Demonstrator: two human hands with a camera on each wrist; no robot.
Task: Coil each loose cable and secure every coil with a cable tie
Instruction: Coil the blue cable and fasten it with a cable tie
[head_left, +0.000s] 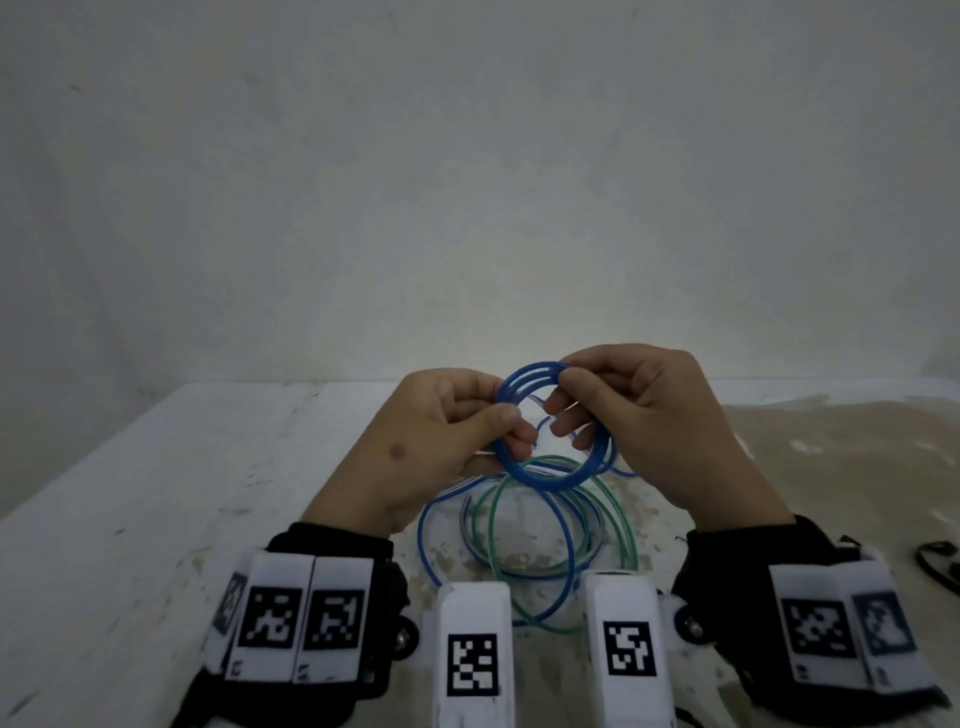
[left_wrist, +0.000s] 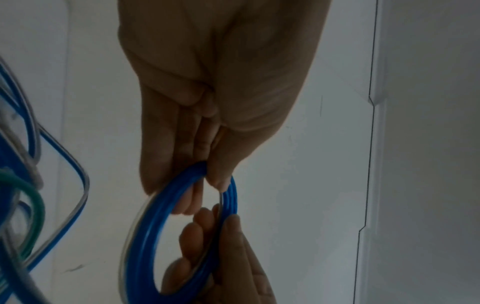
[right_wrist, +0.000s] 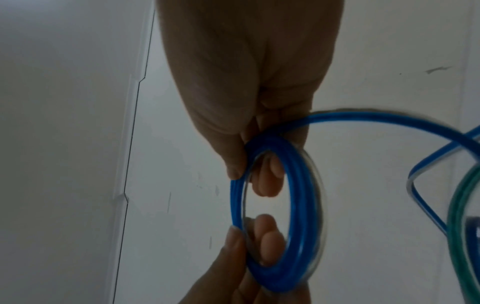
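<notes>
A small blue cable coil of several turns is held up above the table between both hands. My left hand pinches its left side with thumb and curled fingers. My right hand grips the top right of the ring, fingers curled through it. The left wrist view shows the blue coil under my left hand. The right wrist view shows the same coil pinched by my right hand. More blue cable trails from the coil to the loose loops below. No cable tie is visible.
Loose blue and green cable loops lie on the white table below the hands. A dark object sits at the right edge. A pale wall rises behind the table.
</notes>
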